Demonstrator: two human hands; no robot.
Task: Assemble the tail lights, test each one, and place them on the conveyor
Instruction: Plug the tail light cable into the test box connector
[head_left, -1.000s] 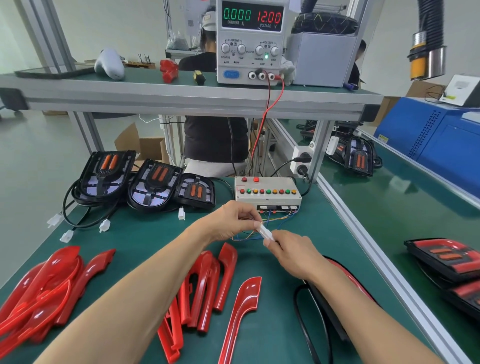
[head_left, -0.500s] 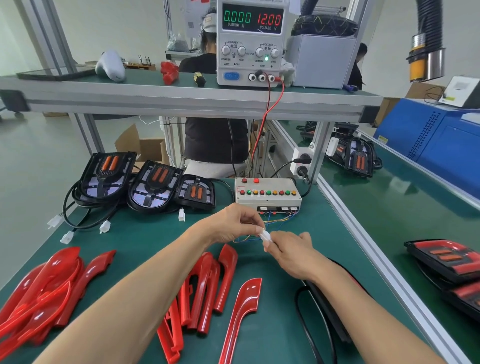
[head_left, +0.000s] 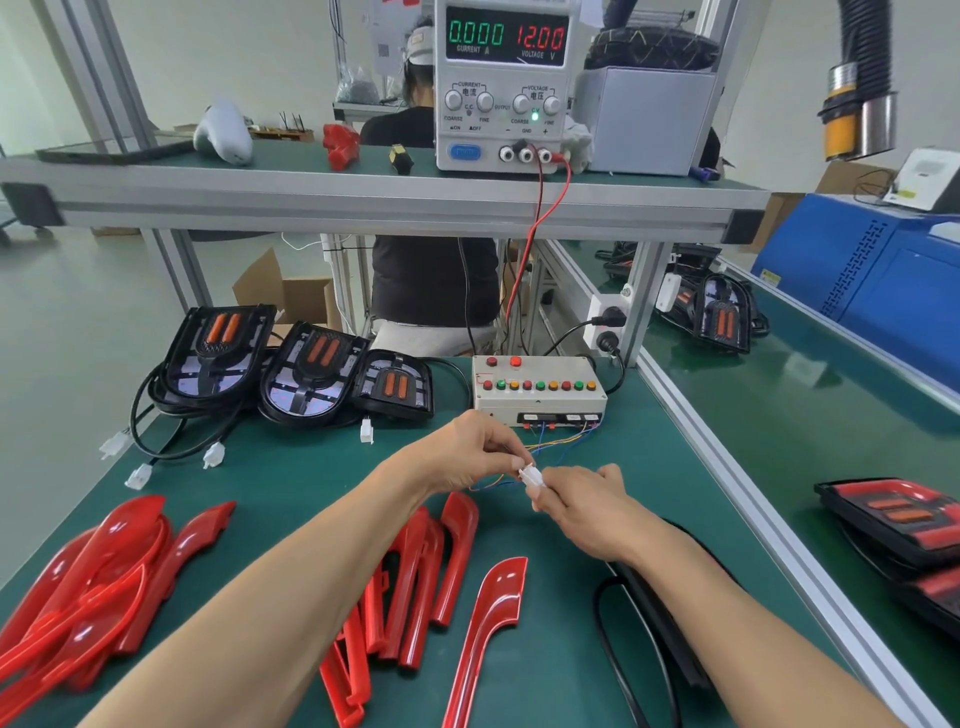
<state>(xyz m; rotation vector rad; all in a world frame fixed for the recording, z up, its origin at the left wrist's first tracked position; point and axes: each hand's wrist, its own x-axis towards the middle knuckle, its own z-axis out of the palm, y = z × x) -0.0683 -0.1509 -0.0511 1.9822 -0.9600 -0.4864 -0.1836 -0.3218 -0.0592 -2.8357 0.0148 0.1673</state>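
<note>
My left hand (head_left: 470, 452) and my right hand (head_left: 582, 504) meet over the green bench, both pinching a small white connector (head_left: 531, 475). Thin coloured wires (head_left: 558, 444) run from it to the beige test box (head_left: 537, 389) with its row of coloured buttons. A black tail light (head_left: 660, 618) with its black cable lies under my right forearm, mostly hidden. Three black tail light bases (head_left: 306, 371) with orange strips lie at the back left, their white plugs loose on the mat. Red lens covers (head_left: 441, 566) lie in front of me.
More red lens covers (head_left: 88, 582) are piled at the front left. The power supply (head_left: 506, 83) on the shelf reads 0.000 A and 12.00 V. The conveyor (head_left: 810, 415) runs along the right with finished tail lights (head_left: 898, 525) on it. A person sits behind the bench.
My hands have drawn a little closer together around the white connector, and the left hand's fingers now close over its end. The supply reading is unchanged.
</note>
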